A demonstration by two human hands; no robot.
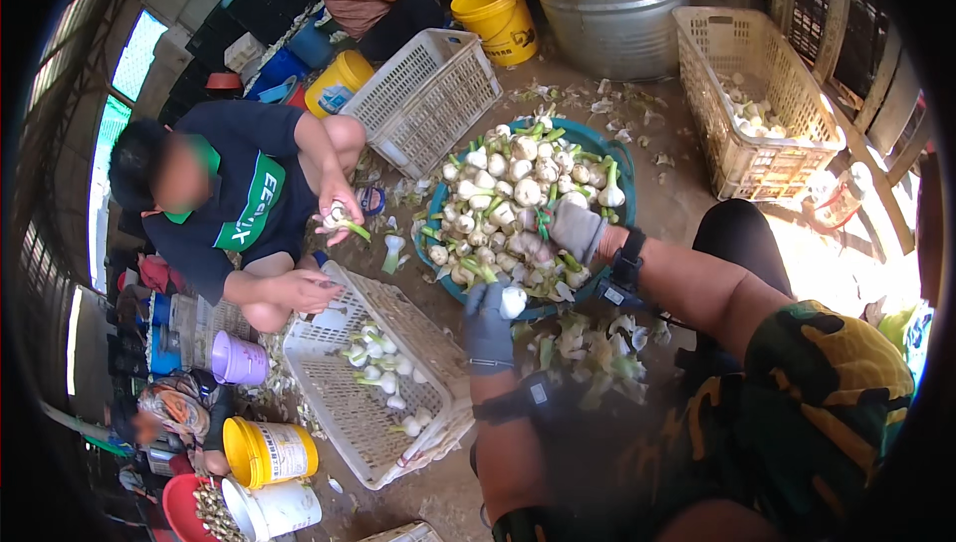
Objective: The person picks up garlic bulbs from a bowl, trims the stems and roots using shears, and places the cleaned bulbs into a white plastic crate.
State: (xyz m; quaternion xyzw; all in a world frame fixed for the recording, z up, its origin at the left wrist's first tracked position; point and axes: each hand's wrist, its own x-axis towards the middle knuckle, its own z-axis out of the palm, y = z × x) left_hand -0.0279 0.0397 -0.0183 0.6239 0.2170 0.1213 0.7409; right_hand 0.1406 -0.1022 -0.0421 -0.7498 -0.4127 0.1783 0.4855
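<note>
Grey-gloved, the left hand (488, 315) is closed around a white garlic bulb (513, 301), held at the near rim of the teal basin (619, 159). The right hand (575, 229), fingers curled, is pressed into the heaped garlic (518, 189) just beyond. Peelings (588, 348) lie below; a loosely held bulb could be dropped among them.

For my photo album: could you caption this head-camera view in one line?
Gloved left hand holds a garlic bulb; right hand reaches into the heaped teal basin.
</note>
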